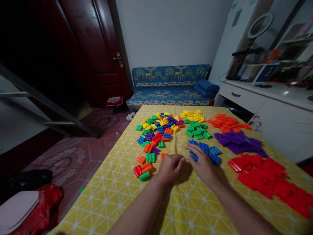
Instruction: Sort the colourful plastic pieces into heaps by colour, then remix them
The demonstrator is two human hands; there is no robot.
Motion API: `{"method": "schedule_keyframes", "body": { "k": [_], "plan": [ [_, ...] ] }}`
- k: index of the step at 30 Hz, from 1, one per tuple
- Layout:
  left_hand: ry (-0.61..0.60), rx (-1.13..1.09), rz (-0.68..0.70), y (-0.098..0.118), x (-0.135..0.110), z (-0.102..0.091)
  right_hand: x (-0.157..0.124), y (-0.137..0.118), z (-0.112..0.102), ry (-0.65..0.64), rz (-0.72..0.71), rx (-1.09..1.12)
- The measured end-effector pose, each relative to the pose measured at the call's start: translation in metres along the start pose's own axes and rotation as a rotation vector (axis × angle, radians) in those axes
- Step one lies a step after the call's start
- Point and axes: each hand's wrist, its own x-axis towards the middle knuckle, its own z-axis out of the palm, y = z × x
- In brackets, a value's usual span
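Note:
My left hand (171,167) rests near the middle of the table with its fingers curled inward; whatever may be in them is hidden. An orange plastic building piece (163,156) lies just behind it. To its left are a few red, orange and green pieces (144,176). My right hand (200,160) reaches over the near left side of a pile of blue plastic building pieces (206,150), fingers stretched and apart. Further back on the left spreads a mixed-colour pile of the same short, ribbed pieces (162,122).
Sorted piles stand at the back and right: yellow (192,115), green (197,130), orange (227,122), purple (239,142) and red (271,178). A patterned yellow cloth (117,195) covers the table. Beyond are a blue sofa (161,91) and a white cabinet (276,117).

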Motion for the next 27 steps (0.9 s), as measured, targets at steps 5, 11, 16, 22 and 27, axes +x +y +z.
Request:
{"method": "schedule_keyframes", "body": {
  "k": [5, 11, 16, 22, 27],
  "plan": [
    [0.206, 0.2, -0.058, 0.0, -0.004, -0.013, -0.024, -0.027, 0.054, 0.025, 0.043, 0.182],
    [0.355, 0.52, -0.301, 0.0, 0.001, -0.048, -0.027, -0.019, 0.056, -0.003, 0.062, 0.212],
    [0.078, 0.562, -0.516, -0.011, -0.005, -0.061, -0.026, -0.025, 0.055, -0.041, 0.078, 0.199],
    [0.08, 0.554, -0.329, -0.013, -0.004, -0.053, -0.028, -0.027, 0.055, -0.069, 0.099, 0.163],
    [0.043, 0.516, -0.214, -0.017, 0.0, -0.043, -0.028, -0.027, 0.055, -0.065, 0.074, 0.15]
  ]
}}
